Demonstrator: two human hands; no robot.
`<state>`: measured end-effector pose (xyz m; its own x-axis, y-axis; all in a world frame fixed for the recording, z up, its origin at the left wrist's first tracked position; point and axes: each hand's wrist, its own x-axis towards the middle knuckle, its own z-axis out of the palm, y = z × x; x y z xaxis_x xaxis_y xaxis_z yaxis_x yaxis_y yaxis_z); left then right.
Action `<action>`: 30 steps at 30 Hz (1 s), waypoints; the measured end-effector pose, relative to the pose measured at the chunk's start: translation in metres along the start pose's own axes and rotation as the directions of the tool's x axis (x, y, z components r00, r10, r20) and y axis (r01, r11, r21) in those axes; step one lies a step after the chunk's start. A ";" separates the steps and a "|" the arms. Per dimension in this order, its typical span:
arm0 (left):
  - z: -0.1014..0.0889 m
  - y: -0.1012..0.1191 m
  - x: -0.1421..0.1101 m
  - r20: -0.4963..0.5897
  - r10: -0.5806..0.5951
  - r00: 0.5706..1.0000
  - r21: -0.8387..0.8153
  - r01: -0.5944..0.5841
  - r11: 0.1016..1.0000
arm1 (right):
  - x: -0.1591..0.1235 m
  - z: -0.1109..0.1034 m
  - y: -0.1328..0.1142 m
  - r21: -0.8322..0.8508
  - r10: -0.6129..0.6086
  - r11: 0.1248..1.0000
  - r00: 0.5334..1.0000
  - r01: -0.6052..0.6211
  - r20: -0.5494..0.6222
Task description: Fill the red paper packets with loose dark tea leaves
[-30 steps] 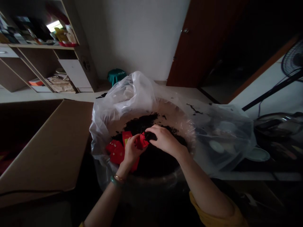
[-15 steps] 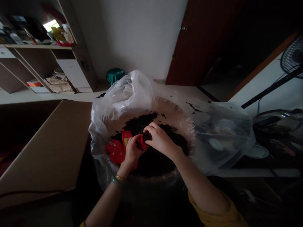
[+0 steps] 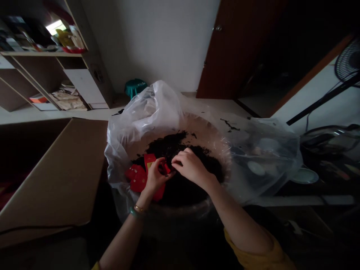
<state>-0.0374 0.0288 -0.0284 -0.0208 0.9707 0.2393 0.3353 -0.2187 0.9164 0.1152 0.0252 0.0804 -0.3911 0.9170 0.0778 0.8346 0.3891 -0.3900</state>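
Note:
My left hand (image 3: 154, 178) is closed around a small red packet (image 3: 167, 168), its thumb and forefinger curled about the top. Just to the right, my right hand (image 3: 192, 168) has its fingertips pinched together close to that packet; whatever they hold is hidden. Both hands are over a wide round tub (image 3: 201, 129) lined with clear plastic. Dark, loose, flaky material (image 3: 182, 193) covers much of its bottom. Several more red packets (image 3: 137, 179) lie on the tub's left side, one with a yellow patch, partly behind my left hand.
A large open cardboard box (image 3: 64, 165) stands at the left. Clear plastic sheeting (image 3: 270, 157) spreads over items at the right, near a dish (image 3: 305, 175). Behind are a shelf unit (image 3: 84, 84), a green-covered bin (image 3: 135, 88), a door (image 3: 216, 60) and a fan (image 3: 348, 60).
The dark clump that showed in my right fingers at the packet's mouth is out of sight now. Those fingers have closed to a pinch, and the left hand has shifted slightly left.

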 end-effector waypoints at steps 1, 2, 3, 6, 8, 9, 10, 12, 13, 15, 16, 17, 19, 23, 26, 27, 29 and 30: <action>-0.001 0.001 0.001 0.002 0.000 1.000 0.001 0.000 1.000 | 0.001 0.000 0.001 -0.025 -0.021 0.999 0.999 0.022 0.027; -0.003 0.001 0.001 0.002 0.003 1.000 0.012 -0.003 1.000 | 0.001 0.000 0.002 -0.035 -0.042 0.998 0.998 0.044 0.046; -0.004 0.002 0.002 0.001 0.005 1.000 0.028 -0.005 1.000 | 0.000 -0.001 0.004 -0.026 -0.056 0.998 0.997 0.057 0.050; -0.008 0.002 0.002 -0.013 -0.017 1.000 0.059 0.018 0.998 | -0.008 -0.002 0.011 0.034 -0.013 0.999 0.998 0.011 0.069; -0.009 0.002 0.001 -0.026 -0.036 0.999 0.068 0.038 0.997 | -0.020 0.004 0.014 -0.035 0.103 0.995 0.977 -0.098 0.188; -0.009 0.002 0.001 -0.031 -0.041 0.999 0.075 0.043 0.996 | -0.026 0.010 0.014 -0.124 0.175 0.981 0.948 -0.146 0.266; -0.009 0.002 0.001 -0.033 -0.042 0.999 0.082 0.045 0.996 | -0.033 0.018 0.013 -0.220 0.252 0.957 0.915 -0.188 0.315; -0.008 0.003 0.000 -0.027 -0.037 0.999 0.091 0.040 0.995 | -0.045 0.037 0.009 -0.331 0.312 0.921 0.900 -0.208 0.303; -0.007 0.003 0.000 -0.024 -0.034 0.999 0.090 0.036 0.995 | -0.049 0.047 0.007 -0.340 0.302 0.918 0.913 -0.202 0.273; -0.007 0.003 0.000 -0.024 -0.030 0.999 0.087 0.032 0.996 | -0.052 0.062 0.004 -0.326 0.269 0.926 0.939 -0.192 0.212; -0.007 0.004 0.000 -0.026 -0.028 0.999 0.089 0.030 0.996 | -0.051 0.067 0.004 -0.304 0.246 0.935 0.950 -0.181 0.191; -0.007 0.004 0.000 -0.028 -0.026 0.999 0.093 0.029 0.995 | -0.049 0.070 0.006 -0.277 0.225 0.946 0.958 -0.171 0.176; -0.007 0.004 0.000 -0.032 -0.020 0.999 0.104 0.023 0.994 | -0.042 0.072 0.013 -0.207 0.188 0.966 0.972 -0.157 0.143; -0.008 0.005 0.000 -0.035 -0.006 0.999 0.127 0.010 0.992 | -0.027 0.059 0.032 0.012 0.169 0.986 0.986 -0.169 0.003; -0.008 0.006 0.001 -0.025 -0.002 1.000 0.151 0.006 0.989 | -0.019 0.038 0.038 0.218 0.149 0.969 0.980 -0.118 -0.132; -0.007 0.006 0.001 -0.025 0.003 1.000 0.159 0.001 0.987 | -0.017 0.031 0.037 0.278 0.138 0.957 0.975 -0.086 -0.175; -0.005 0.006 0.001 -0.036 0.020 0.999 0.176 -0.013 0.984 | -0.012 0.017 0.032 0.367 0.118 0.930 0.961 -0.019 -0.249; -0.004 0.006 0.001 -0.045 0.029 0.999 0.183 -0.020 0.983 | -0.008 0.012 0.027 0.393 0.106 0.920 0.955 0.013 -0.279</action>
<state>-0.0394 0.0282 -0.0210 -0.0534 0.9585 0.2799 0.5021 -0.2165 0.8373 0.1365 0.0270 0.0579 -0.1770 0.9409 0.2887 0.6102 0.3351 -0.7179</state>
